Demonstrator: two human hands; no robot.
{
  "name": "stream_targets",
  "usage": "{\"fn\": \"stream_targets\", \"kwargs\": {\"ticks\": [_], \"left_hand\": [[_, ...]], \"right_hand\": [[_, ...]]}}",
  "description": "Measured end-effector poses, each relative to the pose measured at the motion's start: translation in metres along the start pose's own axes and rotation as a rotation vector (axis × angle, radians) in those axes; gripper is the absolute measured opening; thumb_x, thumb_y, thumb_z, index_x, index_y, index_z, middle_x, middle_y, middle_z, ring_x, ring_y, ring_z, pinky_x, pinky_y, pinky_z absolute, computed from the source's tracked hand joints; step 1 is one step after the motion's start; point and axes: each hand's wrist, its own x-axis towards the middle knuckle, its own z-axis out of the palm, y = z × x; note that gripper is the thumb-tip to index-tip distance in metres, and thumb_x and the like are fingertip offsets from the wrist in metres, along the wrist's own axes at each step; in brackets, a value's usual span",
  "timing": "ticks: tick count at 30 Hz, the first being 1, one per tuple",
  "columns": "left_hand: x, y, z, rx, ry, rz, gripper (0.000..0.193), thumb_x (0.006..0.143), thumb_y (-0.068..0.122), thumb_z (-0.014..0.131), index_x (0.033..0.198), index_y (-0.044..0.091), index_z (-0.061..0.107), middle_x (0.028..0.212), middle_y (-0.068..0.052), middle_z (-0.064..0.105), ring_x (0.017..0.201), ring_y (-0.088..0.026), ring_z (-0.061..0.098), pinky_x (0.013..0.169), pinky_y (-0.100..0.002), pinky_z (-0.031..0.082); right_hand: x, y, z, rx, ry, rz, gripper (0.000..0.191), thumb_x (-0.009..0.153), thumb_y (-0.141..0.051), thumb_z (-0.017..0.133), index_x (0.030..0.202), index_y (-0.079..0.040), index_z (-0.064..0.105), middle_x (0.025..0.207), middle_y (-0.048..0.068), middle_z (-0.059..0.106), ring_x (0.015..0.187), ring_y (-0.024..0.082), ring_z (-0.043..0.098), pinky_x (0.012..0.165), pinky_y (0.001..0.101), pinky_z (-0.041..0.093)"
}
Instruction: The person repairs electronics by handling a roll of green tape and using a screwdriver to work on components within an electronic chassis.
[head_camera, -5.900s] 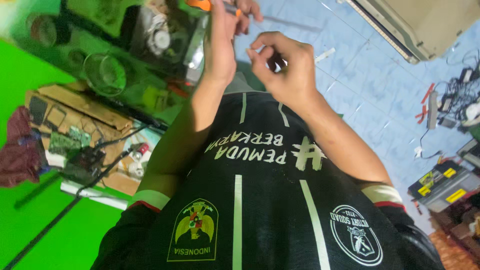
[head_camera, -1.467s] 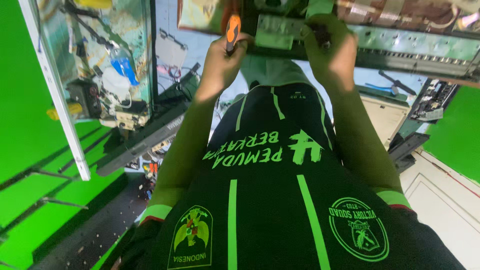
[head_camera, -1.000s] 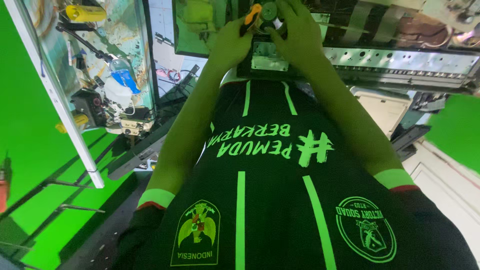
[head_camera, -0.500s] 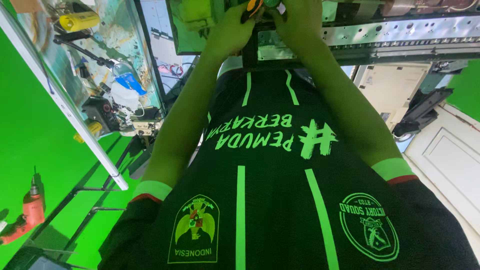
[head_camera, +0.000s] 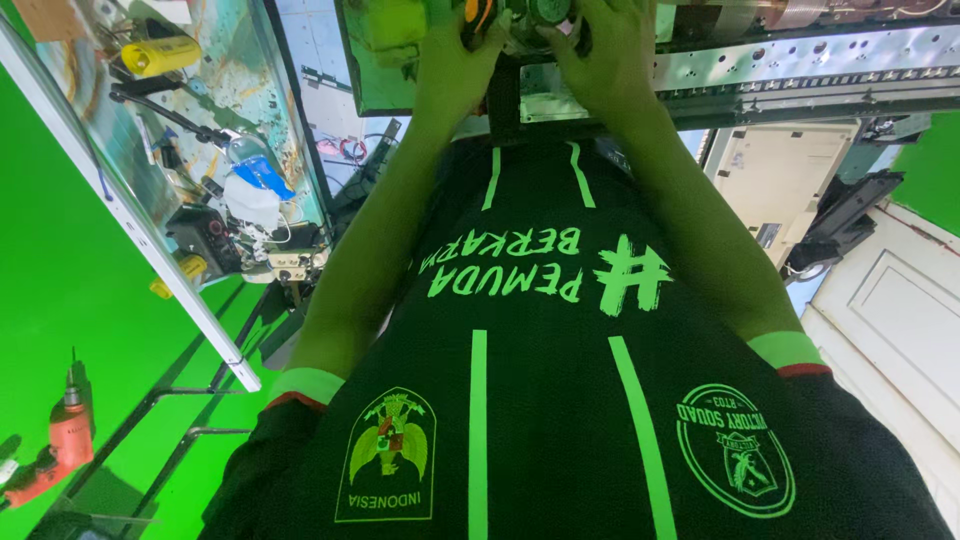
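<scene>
In the head view, looking down the person's black jersey (head_camera: 540, 400) with its green stripes and round crests, both forearms stretch away toward the top edge. The left hand (head_camera: 455, 70) is curled around an orange-handled tool (head_camera: 478, 12), of which only a sliver shows at the frame edge, so its kind is hard to tell; the fingers are closed about it. The right hand (head_camera: 605, 55) lies just beside, fingers spread and bent over a small round part (head_camera: 545, 10) on the metal chassis (head_camera: 800, 60); whether they grip it or only press on it cannot be told, since the fingertips are cut off by the edge. The chassis is a long perforated silver rail with rows of holes, running rightward from the hands, and a green circuit board (head_camera: 385, 50) sits just left of the left hand. To the left, a glass-topped workbench (head_camera: 215, 130) edged with a white frame carries a yellow canister (head_camera: 160, 55), a blue-and-white bottle (head_camera: 250, 185) and dark gear. An orange power drill (head_camera: 55, 455) lies on the bright green floor at lower left. At right stand a cream casing (head_camera: 775, 185) and a white panelled door (head_camera: 890, 310).
</scene>
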Motion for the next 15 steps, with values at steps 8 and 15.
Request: {"fn": "stream_targets", "kwargs": {"ticks": [8,15], "left_hand": [[-0.006,0.006,-0.008,-0.16,-0.194,-0.002,0.022,0.099,0.028,0.068,0.096,0.007,0.076,0.075,0.0,0.068,0.066,-0.012,0.059,0.064,-0.033,0.048],[-0.012,0.018,0.009,-0.116,-0.177,0.211,0.026,0.103,0.033,0.073,0.106,0.007,0.074,0.083,-0.004,0.074,0.075,-0.014,0.071,0.069,-0.031,0.054]], "right_hand": [[-0.007,-0.007,-0.017,0.09,0.053,-0.071,0.058,0.1,-0.006,0.077,0.151,0.0,0.052,0.139,0.019,0.061,0.129,0.037,0.056,0.113,0.0469,0.043],[-0.018,-0.021,-0.036,0.338,-0.054,0.046,0.074,0.097,-0.009,0.077,0.158,0.003,0.036,0.135,0.022,0.059,0.128,0.034,0.062,0.111,0.0464,0.053]]}}
